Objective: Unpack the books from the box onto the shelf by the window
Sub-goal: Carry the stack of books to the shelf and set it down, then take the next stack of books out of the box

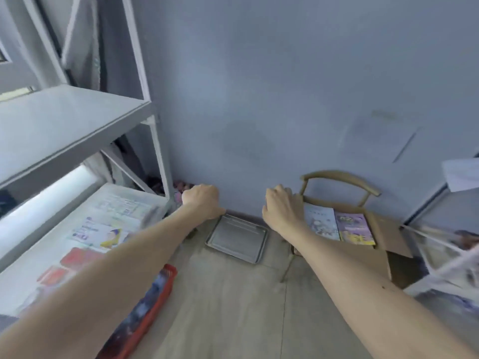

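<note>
An open cardboard box (383, 230) sits on a wooden chair (339, 176) at the right. Two books lie face up in it, a pale blue one (321, 221) and a purple one (353, 225). At the left stands the white metal shelf (64, 120). Its lower board (145, 200) carries several flat books and papers, among them a white one with a cartoon cover (99, 233). Both my arms reach forward over the floor. My left hand (202, 200) hangs beside the shelf's corner post, fingers loosely curled, holding nothing. My right hand (281, 207) hovers at the box's left edge, also loosely curled and empty.
A square metal tray (237, 238) lies on the floor against the grey wall, between my hands. A red-edged book (153, 294) leans by the shelf's foot. Blurred papers and wire items (453, 260) crowd the right edge. The window is at the far left.
</note>
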Available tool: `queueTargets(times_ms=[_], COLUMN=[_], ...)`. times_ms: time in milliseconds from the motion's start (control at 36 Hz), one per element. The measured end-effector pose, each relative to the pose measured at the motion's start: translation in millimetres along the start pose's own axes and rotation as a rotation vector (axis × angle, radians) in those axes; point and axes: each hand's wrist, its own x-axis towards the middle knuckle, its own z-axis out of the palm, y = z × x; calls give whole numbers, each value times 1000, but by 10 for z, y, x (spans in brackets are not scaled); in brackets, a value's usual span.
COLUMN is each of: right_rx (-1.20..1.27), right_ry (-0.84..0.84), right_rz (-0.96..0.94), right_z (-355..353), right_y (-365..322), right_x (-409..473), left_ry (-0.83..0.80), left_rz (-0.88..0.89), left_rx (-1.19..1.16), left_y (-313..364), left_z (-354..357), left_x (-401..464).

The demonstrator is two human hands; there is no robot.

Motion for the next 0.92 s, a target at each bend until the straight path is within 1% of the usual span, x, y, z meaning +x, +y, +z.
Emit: queueTargets(times_ms=[83,222,333,472,583,694,833,917], right_rx=[-41,-48,-53,-49,-57,-60,-44,-55], right_ry=[-55,-141,-200,-283,-333,-390,-443,-490], right_rz=[91,248,345,421,418,402,280,203], right_z=[275,761,1113,1526,1876,2245,2759,3062], right_y=[642,1601,2303,3104,3761,4433,5229,5541], right_x=[186,452,619,839,1047,1391,1926,2219], left_ry=[-43,-133,-235,-309,-361,-414,-451,-488], left_rz=[67,163,233,307,323,295,227,198], left_rx=[41,34,73,131,132,120,132,128], left_y=[592,1458,2100,2833,3370,3913,4511,4785], left_z=[250,634,990,1421,1788,2126,2556,2809], left_x=[480,1217,1729,2302,2671,3050,3508,3722])
